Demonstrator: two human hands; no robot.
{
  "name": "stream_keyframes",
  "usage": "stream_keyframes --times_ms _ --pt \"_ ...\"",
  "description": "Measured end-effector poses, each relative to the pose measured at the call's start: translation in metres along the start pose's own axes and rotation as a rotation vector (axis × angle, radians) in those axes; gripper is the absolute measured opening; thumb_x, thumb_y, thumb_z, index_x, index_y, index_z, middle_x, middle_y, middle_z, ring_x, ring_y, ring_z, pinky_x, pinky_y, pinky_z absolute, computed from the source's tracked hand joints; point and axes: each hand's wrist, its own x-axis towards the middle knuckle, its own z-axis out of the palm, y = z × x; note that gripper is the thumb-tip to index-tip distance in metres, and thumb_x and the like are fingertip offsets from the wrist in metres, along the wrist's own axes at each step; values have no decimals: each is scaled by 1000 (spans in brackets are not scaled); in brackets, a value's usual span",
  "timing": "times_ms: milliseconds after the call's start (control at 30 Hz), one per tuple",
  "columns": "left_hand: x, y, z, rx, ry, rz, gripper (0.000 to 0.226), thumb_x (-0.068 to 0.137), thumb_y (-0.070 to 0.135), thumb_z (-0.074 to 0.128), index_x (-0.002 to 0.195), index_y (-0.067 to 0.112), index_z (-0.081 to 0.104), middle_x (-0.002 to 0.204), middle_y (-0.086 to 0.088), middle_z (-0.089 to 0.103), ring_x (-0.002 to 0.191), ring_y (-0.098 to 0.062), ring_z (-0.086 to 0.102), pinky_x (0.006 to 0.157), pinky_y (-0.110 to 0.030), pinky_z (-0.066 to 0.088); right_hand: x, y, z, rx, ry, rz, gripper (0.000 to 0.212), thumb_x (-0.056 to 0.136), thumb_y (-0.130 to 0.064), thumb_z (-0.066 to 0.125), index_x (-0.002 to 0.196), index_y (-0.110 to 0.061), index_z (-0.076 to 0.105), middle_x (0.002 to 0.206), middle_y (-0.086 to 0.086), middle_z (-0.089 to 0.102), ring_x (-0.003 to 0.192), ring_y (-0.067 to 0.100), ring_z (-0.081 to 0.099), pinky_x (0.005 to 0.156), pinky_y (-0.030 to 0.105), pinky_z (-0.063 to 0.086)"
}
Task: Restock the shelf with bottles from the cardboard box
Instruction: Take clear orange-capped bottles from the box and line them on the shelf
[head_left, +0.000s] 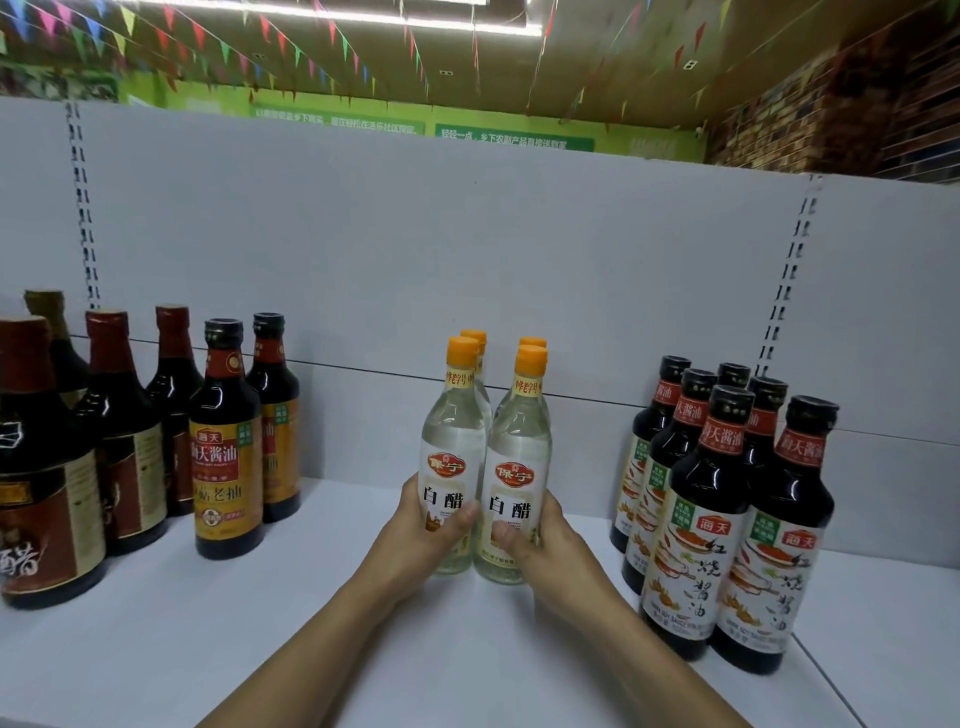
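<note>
Forearms reach in from the near edge onto the white shelf (363, 649), w/ open deck left in the middle, prob. the gap being filled. Dark bottle groups flank it: soy sauce bottles w/ orange labels (226, 457) and brown-capped ones on the left, black-capped soy sauce bottles (701, 519) on the right, labels facing out. Between them, four white vinegar bottles (519, 467), orange caps, two rows, upright and touching; front pair looks seated on the deck, base contact partly hidden. Left hand (415, 540) wraps the front-left one, right hand (545, 540) the front-right, thumbs across the labels, both closed round the glass, likely squaring them up together. Cardboard box not in view.
</note>
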Motion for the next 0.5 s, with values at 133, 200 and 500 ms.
stream_keyframes --times_ms 133,200,500 --pt "-2 1 2 -6 18 3 67 87 47 75 142 30 40 124 15 71 110 -7 71 92 -31 60 1 3 1 -3 1 -23 70 78 -66 62 140 -40 40 134 -16 61 120 7 61 102 41 54" --pt "-3 1 2 -15 17 7 68 87 47 75 142 29 39 125 14 71 111 -8 71 96 -34 60 1 4 1 -13 2 -31 74 75 -71 60 139 -39 41 133 -17 61 120 6 61 101 40 54" --pt "-5 6 2 -33 -18 20 70 91 41 73 146 29 32 126 13 69 110 -4 71 84 -21 60 1 1 -2 68 -8 -12 46 91 -41 72 130 -35 48 123 -17 67 109 1 65 81 15 53"
